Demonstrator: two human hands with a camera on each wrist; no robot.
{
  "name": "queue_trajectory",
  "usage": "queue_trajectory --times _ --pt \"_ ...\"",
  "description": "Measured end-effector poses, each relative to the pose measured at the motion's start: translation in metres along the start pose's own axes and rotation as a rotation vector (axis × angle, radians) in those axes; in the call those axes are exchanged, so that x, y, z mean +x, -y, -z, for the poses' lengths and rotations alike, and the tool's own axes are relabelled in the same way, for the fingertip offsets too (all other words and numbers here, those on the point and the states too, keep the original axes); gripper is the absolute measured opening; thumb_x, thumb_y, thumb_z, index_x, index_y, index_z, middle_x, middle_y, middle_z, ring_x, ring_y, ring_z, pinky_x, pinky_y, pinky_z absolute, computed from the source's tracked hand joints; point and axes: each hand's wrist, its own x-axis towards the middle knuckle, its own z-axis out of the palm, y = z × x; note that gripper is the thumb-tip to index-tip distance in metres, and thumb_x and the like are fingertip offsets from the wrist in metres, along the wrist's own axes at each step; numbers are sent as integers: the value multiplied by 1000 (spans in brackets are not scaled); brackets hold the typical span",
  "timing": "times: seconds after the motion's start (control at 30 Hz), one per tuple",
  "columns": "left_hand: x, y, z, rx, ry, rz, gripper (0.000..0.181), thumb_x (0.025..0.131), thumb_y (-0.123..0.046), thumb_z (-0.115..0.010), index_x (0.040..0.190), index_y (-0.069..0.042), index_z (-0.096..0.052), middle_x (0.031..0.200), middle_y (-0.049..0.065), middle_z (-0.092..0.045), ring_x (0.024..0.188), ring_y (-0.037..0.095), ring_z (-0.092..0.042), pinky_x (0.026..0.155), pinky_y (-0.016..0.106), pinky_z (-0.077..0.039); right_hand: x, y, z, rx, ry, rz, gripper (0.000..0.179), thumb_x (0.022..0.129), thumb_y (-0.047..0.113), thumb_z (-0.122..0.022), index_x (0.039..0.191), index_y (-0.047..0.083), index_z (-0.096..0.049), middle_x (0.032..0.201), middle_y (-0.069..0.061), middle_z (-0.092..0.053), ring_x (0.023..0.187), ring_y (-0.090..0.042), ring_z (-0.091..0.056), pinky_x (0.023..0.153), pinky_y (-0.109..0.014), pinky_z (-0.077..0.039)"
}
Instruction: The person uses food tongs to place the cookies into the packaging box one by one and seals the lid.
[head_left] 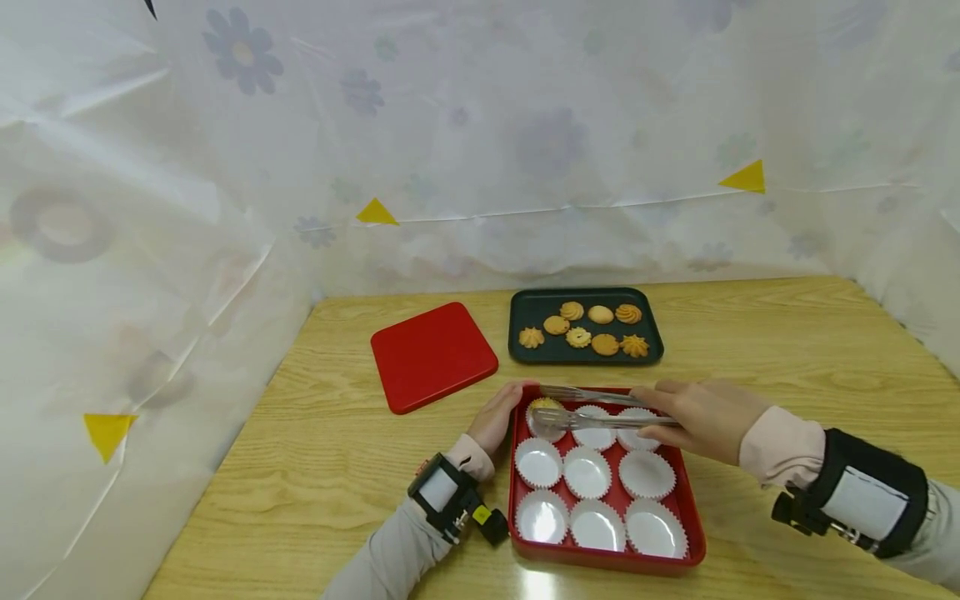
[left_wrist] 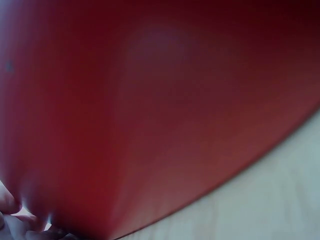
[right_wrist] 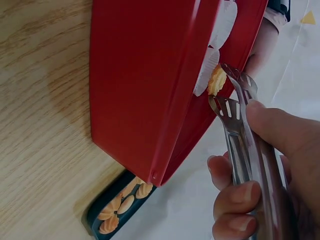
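Silver metal tongs (head_left: 615,422), pinched in the right grip (head_left: 705,418), pointed left over a square red box (head_left: 607,562) of nine white fluted paper cups (head_left: 587,472); the right wrist view best revealed their slotted tips, parted beside one cup's golden cookie (right_wrist: 216,80). The left grip (head_left: 497,417) touched the box, fingers extended. A dark-green rectangular tray (head_left: 540,304) bore eight cookies (head_left: 628,313).

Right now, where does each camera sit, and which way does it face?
Head: on the person's head, facing forward and down at the red box; left hand and right hand show.
Left wrist: on that wrist, close to a red surface, likely the box; blurred fingers show lower left.
Right wrist: on that wrist, facing along the tongs to the box and a cookie; fingers grip the tongs; part of the left hand shows.
Shared: head and right wrist both show box, tongs and tray.
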Motion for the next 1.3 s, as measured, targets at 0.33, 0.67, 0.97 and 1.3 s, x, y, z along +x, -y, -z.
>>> queue_trajectory --times 0.33,0.67,0.97,1.3 --pt "0 -1 1 1 -4 20 38 105 -30 -35 132 -16 -58 135 6 -55 129 23 -43 112 50 -27 5 1 -5 -17 7 32 46 83 35 -74 116 5 -67 86 -2 -65 52 -2 -48 58 -30 -54" --pt "-1 -1 1 -7 7 11 39 105 -30 -34 134 -14 -56 136 8 -54 129 24 -43 112 49 -27 11 2 -8 -15 44 30 48 84 37 -74 118 4 -66 98 -10 -69 50 -4 -51 60 -33 -56" --pt "1 0 0 -9 -16 34 40 104 -34 -36 135 -16 -56 137 6 -54 130 22 -43 112 48 -28 14 3 -7 -18 61 50 45 84 34 -74 118 4 -65 94 -8 -67 47 -2 -43 55 -27 -52" --pt "0 0 0 -31 -31 46 39 104 -34 -38 133 -16 -57 135 6 -55 129 20 -43 111 45 -28 15 5 -5 -12 118 22 49 85 37 -73 121 5 -64 102 -11 -68 48 -3 -44 60 -32 -55"
